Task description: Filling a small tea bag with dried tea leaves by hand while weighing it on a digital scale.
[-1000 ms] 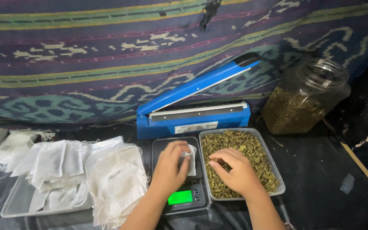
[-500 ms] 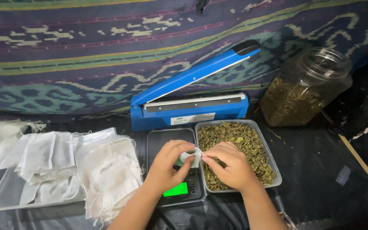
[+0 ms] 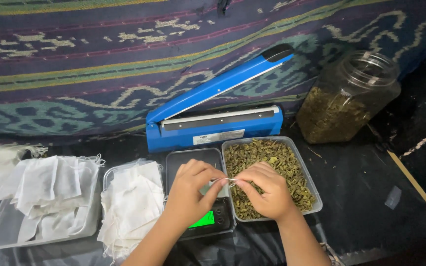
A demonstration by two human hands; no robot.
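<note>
My left hand (image 3: 189, 193) and my right hand (image 3: 263, 189) meet over a small digital scale (image 3: 208, 219) with a green lit display. Between their fingertips they pinch a small white filter bag (image 3: 219, 184) and its thin drawstring (image 3: 230, 179), pulled taut. The bag is mostly hidden by my fingers. Just right of the scale stands a clear rectangular tub of dried green leaves (image 3: 292, 170), partly under my right hand. A clear tray sits on the scale's platform (image 3: 193, 160).
A blue impulse heat sealer (image 3: 213, 123) with its arm raised stands behind the scale. A big clear jar of dried leaves (image 3: 346, 101) is at the right. Two trays of white filter bags (image 3: 129, 204) (image 3: 45, 192) lie at the left. Patterned cloth hangs behind.
My right hand left the leaf tub and joined the left at the bag. Both hands now pull the drawstring apart above the scale. The camera view shifted slightly.
</note>
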